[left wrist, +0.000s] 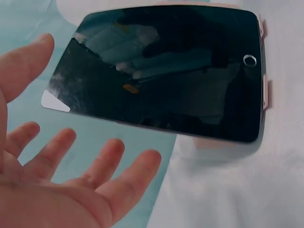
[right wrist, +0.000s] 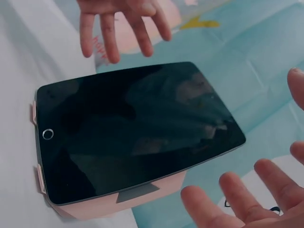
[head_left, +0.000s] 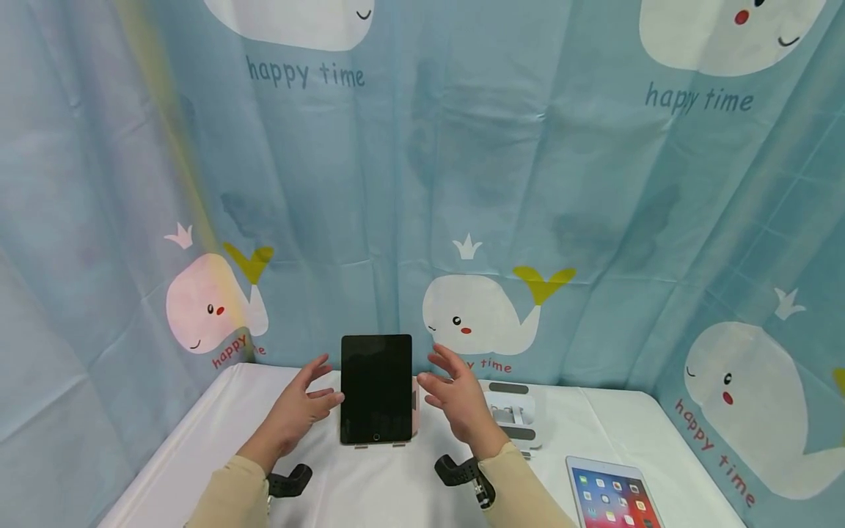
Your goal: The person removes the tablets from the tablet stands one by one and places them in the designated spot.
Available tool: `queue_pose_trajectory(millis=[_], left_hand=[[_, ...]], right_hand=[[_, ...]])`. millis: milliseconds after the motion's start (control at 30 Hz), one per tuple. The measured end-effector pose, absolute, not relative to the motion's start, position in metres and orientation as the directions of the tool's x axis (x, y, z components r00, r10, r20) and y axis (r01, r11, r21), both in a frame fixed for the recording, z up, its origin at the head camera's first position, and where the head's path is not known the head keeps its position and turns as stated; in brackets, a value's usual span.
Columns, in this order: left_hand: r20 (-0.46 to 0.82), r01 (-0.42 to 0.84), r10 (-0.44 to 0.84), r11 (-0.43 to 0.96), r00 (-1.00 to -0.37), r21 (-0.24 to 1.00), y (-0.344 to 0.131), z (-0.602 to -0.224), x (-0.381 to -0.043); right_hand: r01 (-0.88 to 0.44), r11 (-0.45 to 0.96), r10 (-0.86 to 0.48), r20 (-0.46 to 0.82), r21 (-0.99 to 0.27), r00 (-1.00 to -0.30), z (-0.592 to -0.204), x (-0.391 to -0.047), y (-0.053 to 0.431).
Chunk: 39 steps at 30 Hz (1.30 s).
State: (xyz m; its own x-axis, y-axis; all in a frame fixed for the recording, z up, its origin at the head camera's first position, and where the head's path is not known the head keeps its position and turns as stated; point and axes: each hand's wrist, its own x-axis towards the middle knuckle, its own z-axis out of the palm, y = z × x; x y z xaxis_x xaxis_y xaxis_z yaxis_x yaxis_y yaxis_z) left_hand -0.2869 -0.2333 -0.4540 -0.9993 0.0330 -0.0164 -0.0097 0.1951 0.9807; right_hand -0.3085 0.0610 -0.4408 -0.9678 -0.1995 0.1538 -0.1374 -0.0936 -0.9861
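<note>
A black-screened tablet [head_left: 376,389] stands upright in portrait on a pink stand [right wrist: 114,199], whose small lips hold its lower edge. My left hand [head_left: 297,411] is at the tablet's left side, fingers spread and relaxed, holding nothing. On the opposite side my right hand [head_left: 458,400] is raised with loosely spread fingers, apart from the tablet's edge. In the left wrist view the left fingertips [left wrist: 152,159] lie beside the tablet's long edge. Most of the stand is hidden behind the tablet.
A white and grey folding stand [head_left: 511,414] lies on the white-covered table [head_left: 370,491] behind my right hand. A second tablet [head_left: 614,495] with a lit-looking home screen lies at the front right. A blue whale-print curtain [head_left: 488,183] hangs behind the table.
</note>
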Motion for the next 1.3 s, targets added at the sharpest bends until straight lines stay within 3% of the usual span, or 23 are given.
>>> queue_pose_trajectory(millis=[600, 1300], left_hand=[[-0.01, -0.008, 0.084, 0.025, -0.996, 1.0, -0.247, -0.475, -0.303], [-0.029, -0.028, 0.093, 0.011, -0.995, 1.0, -0.247, -0.49, -0.311]], right_hand=[[-0.104, -0.124, -0.235, 0.132, -0.987, -0.963, -0.467, -0.328, 0.047], [-0.056, -0.114, -0.241, 0.082, -0.992, -0.967, -0.475, -0.334, 0.042]])
